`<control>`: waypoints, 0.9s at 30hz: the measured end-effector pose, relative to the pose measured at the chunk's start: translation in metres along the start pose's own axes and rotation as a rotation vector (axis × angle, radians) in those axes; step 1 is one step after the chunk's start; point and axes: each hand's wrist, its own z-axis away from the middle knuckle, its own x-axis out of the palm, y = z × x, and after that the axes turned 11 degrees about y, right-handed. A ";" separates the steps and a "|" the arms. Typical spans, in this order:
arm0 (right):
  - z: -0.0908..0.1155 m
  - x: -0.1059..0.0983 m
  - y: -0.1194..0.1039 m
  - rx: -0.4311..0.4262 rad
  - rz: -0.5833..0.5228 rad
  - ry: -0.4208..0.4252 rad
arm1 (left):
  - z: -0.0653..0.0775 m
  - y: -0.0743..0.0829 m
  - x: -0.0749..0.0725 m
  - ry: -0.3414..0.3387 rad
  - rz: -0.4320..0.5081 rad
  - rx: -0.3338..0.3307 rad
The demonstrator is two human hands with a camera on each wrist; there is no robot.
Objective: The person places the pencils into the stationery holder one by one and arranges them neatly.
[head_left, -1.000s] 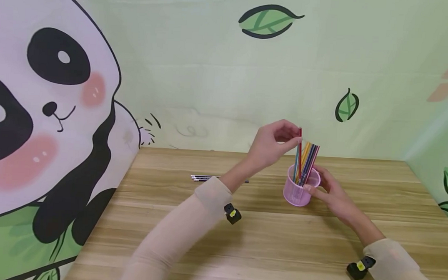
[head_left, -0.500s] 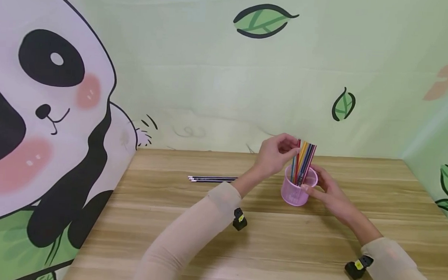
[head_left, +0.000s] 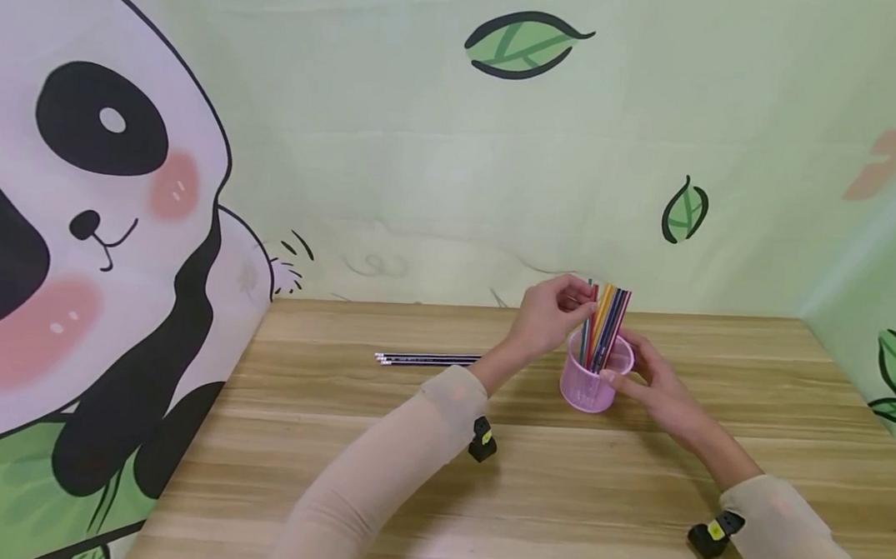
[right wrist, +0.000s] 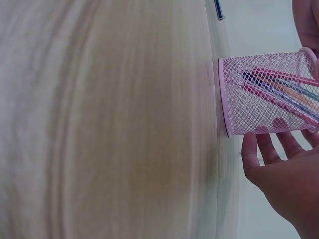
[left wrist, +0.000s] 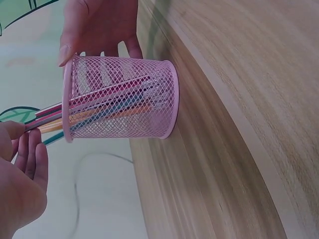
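In the head view a pink mesh pencil cup (head_left: 580, 392) stands upright on the table, with several coloured pencils (head_left: 611, 320) leaning inside it. My left hand (head_left: 542, 319) pinches a red pencil (head_left: 591, 340) near its top, between thumb and fingertips, and the pencil's lower end is inside the cup. From the right, my right hand (head_left: 664, 396) holds the cup, thumb near the rim and fingers around the far side. The left wrist view shows the left fingertips (left wrist: 36, 142) at the pencil tops, just beyond the cup's rim (left wrist: 68, 107).
Several dark pencils with white ends (head_left: 422, 360) lie side by side on the wooden table (head_left: 558, 501), left of the cup and partly behind the left wrist. A pale green backdrop (head_left: 393, 160) with a panda and leaves rises behind the table's back edge.
My left hand has come down with the red pencil, which now sits lower in the cup. A blue-green pencil's top now shows beside it. My right hand keeps its hold on the cup.
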 end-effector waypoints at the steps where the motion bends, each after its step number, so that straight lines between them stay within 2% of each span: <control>1: 0.000 0.000 0.001 -0.003 -0.002 0.001 | 0.000 0.000 0.001 0.001 -0.006 -0.002; 7: 0.001 -0.001 0.002 0.001 -0.009 -0.001 | 0.002 -0.002 -0.001 -0.015 -0.053 -0.007; 12: 0.001 -0.001 0.000 0.015 -0.002 -0.005 | 0.006 -0.008 -0.013 -0.056 -0.095 0.010; 19: 0.001 0.001 -0.003 0.033 0.018 -0.004 | 0.011 -0.020 -0.050 -0.076 -0.142 0.052; 27: 0.002 0.001 -0.003 0.040 0.023 0.001 | 0.018 -0.041 -0.101 -0.111 -0.253 0.024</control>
